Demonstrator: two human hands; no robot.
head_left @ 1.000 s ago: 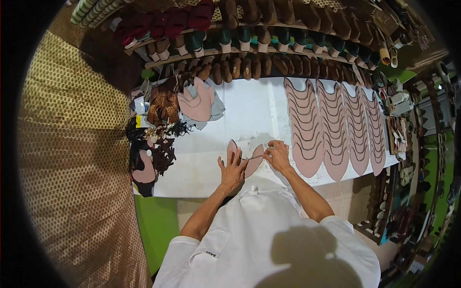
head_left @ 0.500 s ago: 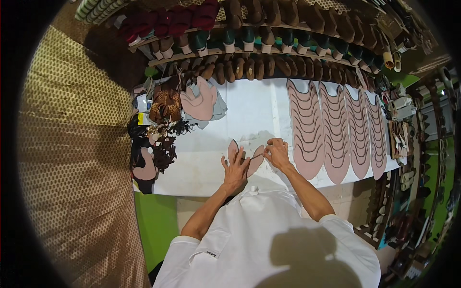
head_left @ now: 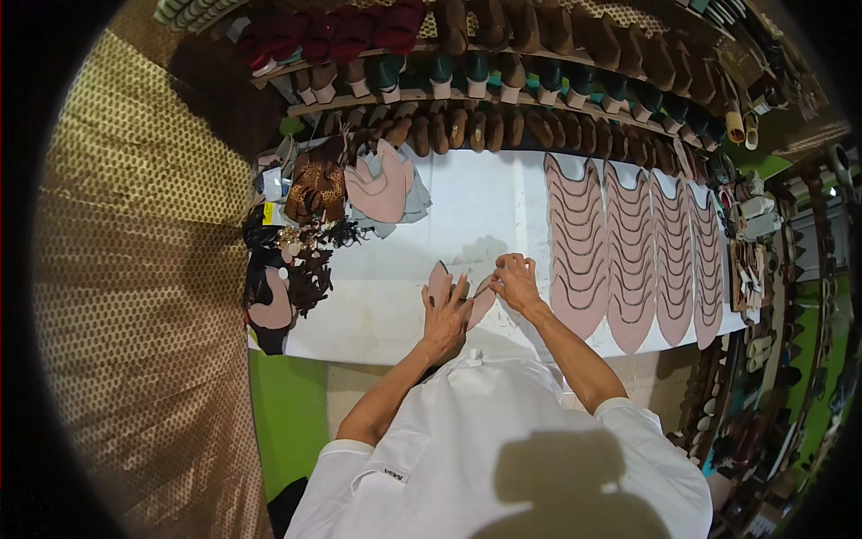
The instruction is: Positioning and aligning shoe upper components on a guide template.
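A pink curved shoe-upper piece (head_left: 482, 310) lies in front of me on the white-covered table, its tips pointing away from me. My left hand (head_left: 445, 316) rests on it with the fingers spread, covering its middle. My right hand (head_left: 517, 283) is closed in a pinch at the tip of the piece's right arm, along a dark edge. Whatever fine strip or edge sits between those fingertips is too small to make out.
Four overlapping columns of dark-edged pink uppers (head_left: 575, 242) lie to the right. More pink pieces (head_left: 379, 189) sit on grey ones at the back left, beside brown and black scraps (head_left: 314, 283). Shelves of shoe lasts (head_left: 476, 90) stand behind the table (head_left: 368, 296).
The view has shifted slightly. Both hands stay at the pink upper, the left still lying on it and the right still pinching at its right tip.
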